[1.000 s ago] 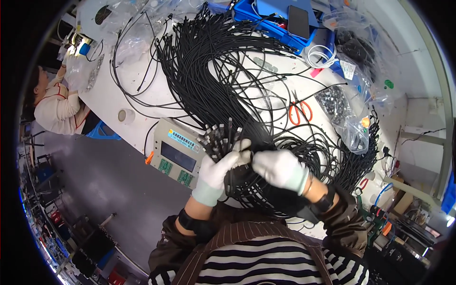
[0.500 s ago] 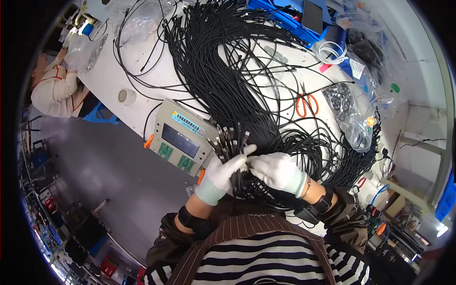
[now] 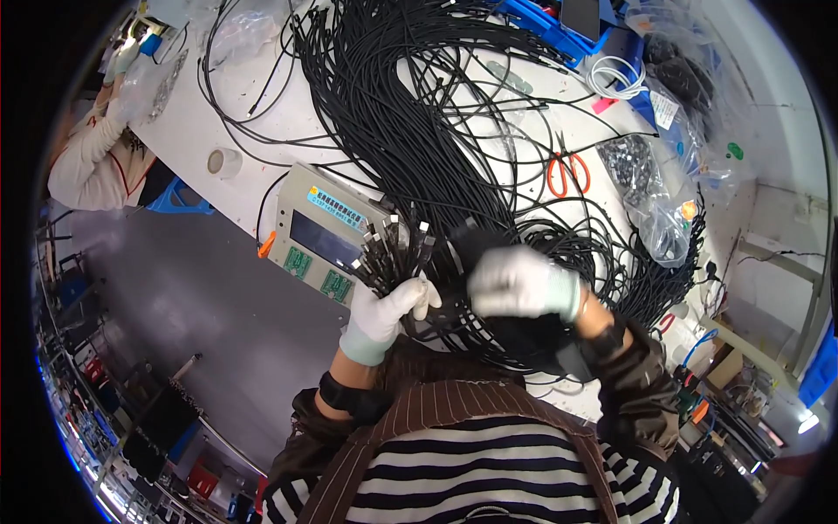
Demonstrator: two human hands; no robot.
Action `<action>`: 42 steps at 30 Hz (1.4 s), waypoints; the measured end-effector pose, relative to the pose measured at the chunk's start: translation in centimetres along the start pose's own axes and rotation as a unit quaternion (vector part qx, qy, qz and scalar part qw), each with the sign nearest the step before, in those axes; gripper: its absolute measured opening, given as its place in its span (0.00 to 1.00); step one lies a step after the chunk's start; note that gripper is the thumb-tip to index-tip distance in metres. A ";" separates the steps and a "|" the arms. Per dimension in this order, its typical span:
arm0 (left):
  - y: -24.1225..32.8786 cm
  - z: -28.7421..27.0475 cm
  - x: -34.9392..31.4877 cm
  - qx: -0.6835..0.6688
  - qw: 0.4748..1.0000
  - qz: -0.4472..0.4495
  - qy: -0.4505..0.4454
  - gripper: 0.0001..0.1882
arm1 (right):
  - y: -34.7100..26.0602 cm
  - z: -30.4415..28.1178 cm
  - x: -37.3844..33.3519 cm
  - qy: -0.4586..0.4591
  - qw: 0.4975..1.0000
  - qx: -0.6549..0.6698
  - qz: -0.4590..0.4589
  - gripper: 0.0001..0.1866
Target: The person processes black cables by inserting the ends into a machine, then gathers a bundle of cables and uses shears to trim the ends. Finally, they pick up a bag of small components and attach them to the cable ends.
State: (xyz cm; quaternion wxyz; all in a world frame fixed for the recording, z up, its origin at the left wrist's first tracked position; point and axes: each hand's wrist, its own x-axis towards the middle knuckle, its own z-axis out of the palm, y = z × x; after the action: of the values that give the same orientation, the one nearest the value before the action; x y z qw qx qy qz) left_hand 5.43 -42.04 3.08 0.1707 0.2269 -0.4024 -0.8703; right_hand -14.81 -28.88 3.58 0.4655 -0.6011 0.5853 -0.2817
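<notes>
In my left hand (image 3: 388,307), white-gloved and closed, is a bunch of black cables (image 3: 394,253) whose metal plugs fan out above the fingers. My right hand (image 3: 522,284), also gloved, is smeared by motion to the right of the left one, so its fingers and anything in them do not show clearly. Beneath it run dark loops of cable, part of a thick black cable bundle (image 3: 419,148) that winds up the table. Left of the bunch stands a beige tester box (image 3: 323,231) with a dark screen and two small green circuit boards (image 3: 298,262).
Red-handled scissors (image 3: 568,174) lie on the white table (image 3: 253,188), near a clear bag of small dark parts (image 3: 642,192). A coiled white cable (image 3: 614,79) is beside a blue bin (image 3: 546,28). A tape roll (image 3: 224,162) sits near the left edge; another person (image 3: 96,162) works beyond.
My hands have moved apart: the left has shifted left with the cable bunch, and the right has moved away to the right and is now blurred.
</notes>
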 end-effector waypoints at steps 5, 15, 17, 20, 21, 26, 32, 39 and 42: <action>0.6 0.6 -0.9 0.042 0.998 0.021 0.031 0.14 | 3.5 -3.0 7.7 0.272 0.898 -0.290 0.186 0.12; 1.5 4.0 0.7 -0.020 0.987 -0.036 0.154 0.14 | -4.5 2.2 0.6 0.207 0.944 -0.255 -0.032 0.06; 1.6 4.4 0.6 0.112 0.991 -0.047 0.058 0.14 | -4.9 3.4 -0.7 0.197 0.952 -0.236 -0.008 0.06; 1.0 4.2 -0.5 0.121 0.991 -0.054 0.004 0.15 | -4.7 3.5 -2.8 0.214 0.973 -0.075 -0.048 0.11; 0.8 4.1 -0.8 0.125 0.990 -0.059 -0.017 0.16 | -4.6 3.5 -3.1 0.219 0.972 -0.077 -0.048 0.11; 1.5 6.1 -2.3 0.268 0.952 -0.076 -0.124 0.18 | -7.2 2.4 -2.0 0.378 0.759 0.530 0.006 0.23; 1.1 6.6 -3.2 0.290 0.950 0.008 -0.119 0.17 | -7.7 1.2 -0.3 0.379 0.641 0.667 -0.017 0.24; 1.8 4.6 -2.0 0.249 0.953 -0.118 -0.130 0.15 | -7.4 2.0 0.9 0.457 0.751 0.468 -0.086 0.17; 2.5 5.5 -1.2 0.190 0.970 -0.105 -0.109 0.12 | -8.3 4.5 2.6 0.521 0.776 0.349 -0.073 0.13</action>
State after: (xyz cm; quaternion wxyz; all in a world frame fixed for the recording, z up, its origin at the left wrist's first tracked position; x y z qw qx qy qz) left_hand 3.77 -39.55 8.49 -0.0127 0.1998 -0.5510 -0.8102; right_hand -6.82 -31.35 8.57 0.2455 -0.2003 0.5541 -0.7698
